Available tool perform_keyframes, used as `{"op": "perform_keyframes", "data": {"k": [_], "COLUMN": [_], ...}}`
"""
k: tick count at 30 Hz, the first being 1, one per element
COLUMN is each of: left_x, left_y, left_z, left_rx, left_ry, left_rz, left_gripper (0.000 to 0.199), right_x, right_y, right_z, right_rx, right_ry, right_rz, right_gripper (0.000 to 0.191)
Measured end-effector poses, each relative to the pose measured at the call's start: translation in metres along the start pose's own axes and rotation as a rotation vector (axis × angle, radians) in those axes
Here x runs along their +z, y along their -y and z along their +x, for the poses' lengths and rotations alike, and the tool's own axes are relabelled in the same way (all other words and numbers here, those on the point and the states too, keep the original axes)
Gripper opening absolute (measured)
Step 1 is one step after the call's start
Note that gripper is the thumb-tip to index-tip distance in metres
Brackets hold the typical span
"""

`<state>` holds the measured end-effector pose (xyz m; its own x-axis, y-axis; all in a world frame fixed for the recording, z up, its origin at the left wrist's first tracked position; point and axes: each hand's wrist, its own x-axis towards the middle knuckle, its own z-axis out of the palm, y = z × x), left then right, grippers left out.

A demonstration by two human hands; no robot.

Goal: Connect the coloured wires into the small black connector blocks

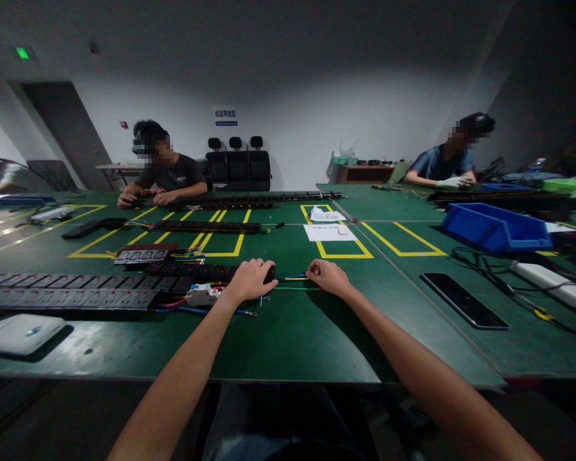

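My left hand rests over the right end of a black socket strip, fingers curled round it. From that end, thin coloured wires, blue, yellow and green, run rightward. My right hand pinches the wires near their far ends; the tips are hidden by the fingers. Left of my left wrist sits a white breaker-like block with red and blue leads. It lies by the end of a longer black row of sockets. A blue lead with a metal lug passes under my left forearm.
A phone, a blue bin and a white adapter with black cables lie to the right. Paper sheets sit ahead on the green table. A white box lies front left. Co-workers sit across the table.
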<state>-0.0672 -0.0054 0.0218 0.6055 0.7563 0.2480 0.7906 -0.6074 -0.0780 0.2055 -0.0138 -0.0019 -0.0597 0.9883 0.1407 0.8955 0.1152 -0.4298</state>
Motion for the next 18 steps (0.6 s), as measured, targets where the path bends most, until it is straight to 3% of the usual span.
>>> {"op": "perform_keyframes", "data": {"k": [5, 11, 18], "left_x": [-0.003, -0.005, -0.004], "left_y": [-0.002, -0.002, -0.001], "left_z": [-0.001, -0.001, -0.001], "left_rx": [-0.015, -0.012, -0.011], "left_ry": [0.009, 0.016, 0.024], "left_rz": [-0.005, -0.016, -0.020], "left_gripper": [0.051, 0.052, 0.052], "right_x": [-0.003, -0.015, -0.017], "right_y": [0.000, 0.001, 0.005], "right_z": [-0.003, -0.009, -0.012], "right_rx": [-0.103, -0.317, -0.342], "right_ry": [0.008, -0.025, -0.005], "right_rz": [-0.046, -0.182, -0.208], "right_gripper": [0.018, 0.039, 0.033]}}
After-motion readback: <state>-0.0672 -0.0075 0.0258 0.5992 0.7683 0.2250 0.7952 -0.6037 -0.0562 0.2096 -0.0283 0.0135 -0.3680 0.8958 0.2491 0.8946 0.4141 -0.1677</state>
